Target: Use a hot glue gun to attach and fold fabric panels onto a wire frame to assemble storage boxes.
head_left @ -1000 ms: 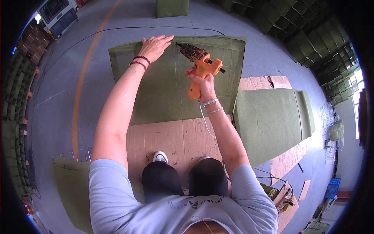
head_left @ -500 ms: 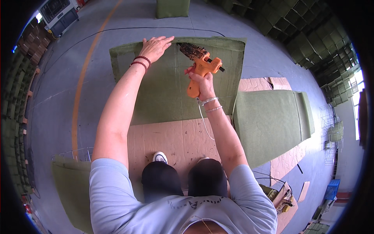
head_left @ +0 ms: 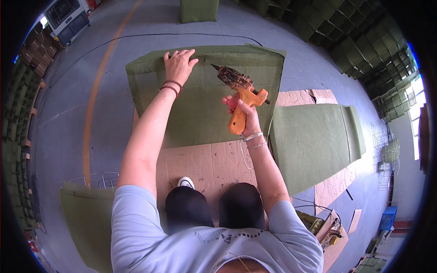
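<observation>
A green fabric panel (head_left: 200, 109) lies in front of me, with a raised flap along its far edge. My left hand (head_left: 179, 67) is at that flap, its fingers bent over the fabric and the thumb on the nearer side. To the right, my right hand (head_left: 243, 116) is wrapped around the handle of an orange hot glue gun (head_left: 249, 97). The gun's dark, crusted nozzle points toward the far left, above the panel and apart from the left hand. A dark stick pokes out of its rear, and a pale cord hangs below the handle.
Flat cardboard (head_left: 205, 166) lies under the panel and my feet. Another green panel (head_left: 314, 141) rests at right, over more cardboard. A green box (head_left: 199, 10) stands ahead, with a black cable (head_left: 182, 34) on the floor. Stacked green boxes (head_left: 346, 41) line the far right.
My right hand has drawn the glue gun back toward me and slightly right, away from the panel's far edge. My left fingers have bent over the flap, which now stands up more.
</observation>
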